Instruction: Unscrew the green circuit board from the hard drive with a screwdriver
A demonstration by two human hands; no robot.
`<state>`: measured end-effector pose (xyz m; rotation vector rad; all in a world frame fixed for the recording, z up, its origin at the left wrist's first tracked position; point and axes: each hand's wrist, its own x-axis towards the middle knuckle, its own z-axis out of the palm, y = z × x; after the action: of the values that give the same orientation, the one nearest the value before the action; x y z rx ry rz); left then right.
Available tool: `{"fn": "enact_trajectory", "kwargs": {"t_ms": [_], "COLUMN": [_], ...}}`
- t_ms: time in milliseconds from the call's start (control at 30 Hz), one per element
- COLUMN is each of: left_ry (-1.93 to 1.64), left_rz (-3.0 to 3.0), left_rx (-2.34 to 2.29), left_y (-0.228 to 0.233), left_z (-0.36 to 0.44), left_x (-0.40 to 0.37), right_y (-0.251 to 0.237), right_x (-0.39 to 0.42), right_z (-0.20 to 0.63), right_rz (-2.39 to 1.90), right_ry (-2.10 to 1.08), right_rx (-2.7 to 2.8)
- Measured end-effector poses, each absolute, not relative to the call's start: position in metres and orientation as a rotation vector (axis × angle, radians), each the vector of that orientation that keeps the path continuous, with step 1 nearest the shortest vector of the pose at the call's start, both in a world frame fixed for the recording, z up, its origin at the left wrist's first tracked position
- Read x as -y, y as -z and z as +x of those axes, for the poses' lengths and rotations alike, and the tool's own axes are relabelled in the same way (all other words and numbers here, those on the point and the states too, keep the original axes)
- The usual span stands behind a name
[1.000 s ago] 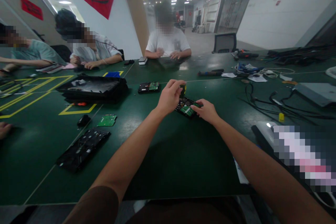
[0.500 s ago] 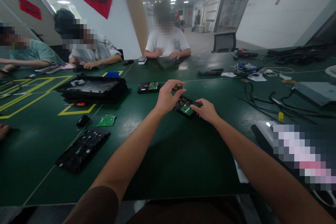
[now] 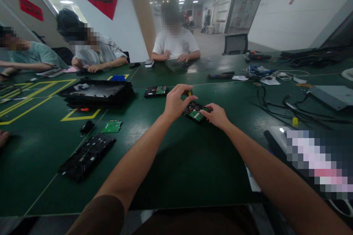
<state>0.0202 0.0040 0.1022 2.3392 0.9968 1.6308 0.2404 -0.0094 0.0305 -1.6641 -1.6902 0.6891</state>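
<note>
In front of me on the table lies a hard drive with its green circuit board facing up. My left hand is closed around a small screwdriver with a yellow and black handle, held upright over the drive's far side. Its tip is hidden. The thumb and fingers of my right hand grip the near right edge of the drive. Beyond my left hand is a second hard drive. To the left lie a bare green circuit board and a black plastic panel.
A black tray-like casing stands at the left. At the right are black cables, a grey metal box and a partly blurred device. A pen-like tool lies farther back. Several people sit around the table.
The fingers of my left hand have shifted slightly on the screwdriver, and its yellow handle shows a little more. My right hand and the hard drive have stayed in place.
</note>
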Motion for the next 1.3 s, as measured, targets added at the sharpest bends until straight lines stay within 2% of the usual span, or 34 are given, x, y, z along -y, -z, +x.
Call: {"fn": "enact_trajectory", "kwargs": {"t_ms": [333,867,1300], "left_ry": [-1.655,-1.670,-1.541], "left_rz": [2.428,2.212,2.415], "left_rx": [-1.110,-0.963,-1.137], "left_y": [-0.103,-0.089,-0.100], "left_z": [0.016,0.022,0.018], "left_x": [-0.007,-0.012,-0.007], "right_y": [-0.028,-0.028,-0.026], "right_x": [0.008,0.009,0.007], "right_z": [0.241,0.242,0.241], "right_rz": [-1.637,-1.643,-1.656], "right_ry": [-0.703,-0.694,-0.682], "right_rx": [1.681,1.689,1.683]}}
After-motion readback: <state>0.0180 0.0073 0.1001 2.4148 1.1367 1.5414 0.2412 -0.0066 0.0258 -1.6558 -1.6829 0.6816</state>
